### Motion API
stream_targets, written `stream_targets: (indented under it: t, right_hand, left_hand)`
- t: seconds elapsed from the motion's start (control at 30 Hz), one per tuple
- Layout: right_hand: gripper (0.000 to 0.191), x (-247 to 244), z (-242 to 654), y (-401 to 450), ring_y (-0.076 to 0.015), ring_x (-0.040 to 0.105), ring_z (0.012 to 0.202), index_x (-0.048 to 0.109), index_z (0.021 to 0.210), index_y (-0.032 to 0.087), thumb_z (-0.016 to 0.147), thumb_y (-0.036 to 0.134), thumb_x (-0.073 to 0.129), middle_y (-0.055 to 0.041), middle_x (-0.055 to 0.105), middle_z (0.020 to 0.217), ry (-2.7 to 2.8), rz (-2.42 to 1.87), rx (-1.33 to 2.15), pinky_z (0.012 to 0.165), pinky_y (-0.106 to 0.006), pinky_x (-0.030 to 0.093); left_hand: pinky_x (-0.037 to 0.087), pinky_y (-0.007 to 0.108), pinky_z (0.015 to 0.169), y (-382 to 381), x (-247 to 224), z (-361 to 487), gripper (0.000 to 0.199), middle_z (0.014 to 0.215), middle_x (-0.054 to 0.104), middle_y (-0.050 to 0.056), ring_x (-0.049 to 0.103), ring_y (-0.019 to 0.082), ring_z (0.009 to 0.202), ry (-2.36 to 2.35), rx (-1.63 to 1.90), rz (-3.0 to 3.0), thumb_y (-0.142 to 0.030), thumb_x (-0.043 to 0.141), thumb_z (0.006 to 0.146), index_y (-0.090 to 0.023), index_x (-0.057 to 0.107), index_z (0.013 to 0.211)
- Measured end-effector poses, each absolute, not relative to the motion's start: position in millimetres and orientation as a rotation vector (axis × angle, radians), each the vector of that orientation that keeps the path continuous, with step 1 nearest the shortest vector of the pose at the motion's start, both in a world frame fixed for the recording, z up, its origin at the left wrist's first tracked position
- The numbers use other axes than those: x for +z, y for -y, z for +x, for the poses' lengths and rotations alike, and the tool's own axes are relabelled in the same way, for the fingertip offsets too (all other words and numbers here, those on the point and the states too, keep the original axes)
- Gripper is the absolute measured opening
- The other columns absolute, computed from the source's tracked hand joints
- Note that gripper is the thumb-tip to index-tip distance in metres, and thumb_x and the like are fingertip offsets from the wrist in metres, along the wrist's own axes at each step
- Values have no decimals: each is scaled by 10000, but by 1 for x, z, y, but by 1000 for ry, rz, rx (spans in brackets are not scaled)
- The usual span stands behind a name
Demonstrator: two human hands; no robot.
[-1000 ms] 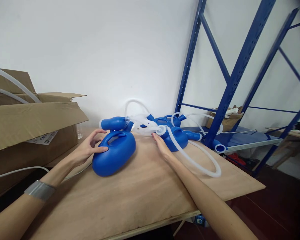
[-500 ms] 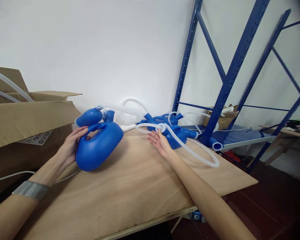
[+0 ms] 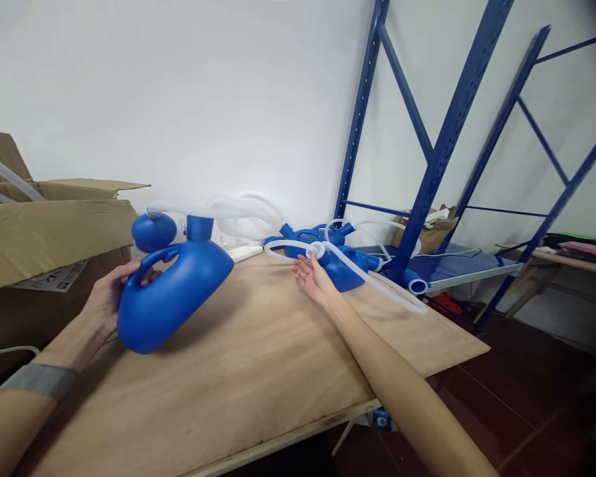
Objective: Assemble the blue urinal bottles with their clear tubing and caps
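Four fingers of my left hand point(image 3: 108, 291) are wrapped round the handle of a blue plastic urinal bottle point(image 3: 176, 291). The bottle is tilted, its neck upward and its lower end a little above the table. My right hand point(image 3: 315, 278) reaches to a white tube cap point(image 3: 316, 250), with thumb and forefinger at the cap and the other fingers spread, palm up. The grip is partly hidden. A white flexible tube point(image 3: 390, 291) loops beside the cap. Behind that hand lies another blue urinal bottle point(image 3: 347, 268).
More blue bottles point(image 3: 305, 240) and tubes lie at the back of the wooden table point(image 3: 258, 371). One bottle point(image 3: 153, 232) stands by a cardboard box point(image 3: 54, 228) at left. A white power strip point(image 3: 246, 252) lies near the wall. A blue metal shelf point(image 3: 427, 192) stands at right.
The left hand has brought the bottle left and tilted its neck more upright. The right hand stays at the cap. The view has turned slightly right.
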State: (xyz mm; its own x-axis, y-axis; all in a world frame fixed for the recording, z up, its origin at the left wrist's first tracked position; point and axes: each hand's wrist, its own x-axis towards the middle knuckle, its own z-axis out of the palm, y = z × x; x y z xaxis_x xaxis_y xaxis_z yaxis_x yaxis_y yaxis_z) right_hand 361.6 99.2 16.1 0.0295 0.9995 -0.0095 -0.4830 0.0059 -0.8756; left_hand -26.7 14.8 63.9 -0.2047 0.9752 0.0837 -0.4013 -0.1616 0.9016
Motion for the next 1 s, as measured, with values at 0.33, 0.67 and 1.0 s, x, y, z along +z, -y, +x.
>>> stream_targets:
  t: [0.33, 0.67, 1.0]
  right_hand:
    - [322, 21, 371, -106, -208, 748, 999, 707, 930, 250, 1011, 519, 549, -56, 795, 978, 834, -791, 1333, 819, -326, 620]
    - [614, 43, 365, -75, -286, 598, 1355, 717, 1258, 253, 969, 724, 450, -96, 686, 1404, 1393, -673, 1319, 1181, -482, 407]
    - [466, 75, 334, -40, -267, 453, 1430, 731, 1255, 348, 895, 639, 673, -45, 557, 1424, 1954, -886, 616, 1258, -485, 296]
  left_hand:
    - [477, 262, 527, -25, 56, -27, 350, 669, 670, 26, 532, 149, 606, -1098, 1375, 1275, -394, 876, 574, -211, 813, 866]
    - [493, 281, 543, -13, 55, 6, 433, 610, 633, 0, 589, 172, 585, -1141, 1172, 1568, -468, 923, 609, -245, 826, 966]
    - [577, 351, 685, -34, 86, 26, 533, 891, 696, 51, 669, 232, 799, -1442, 1383, 1719, -656, 795, 730, -217, 636, 986]
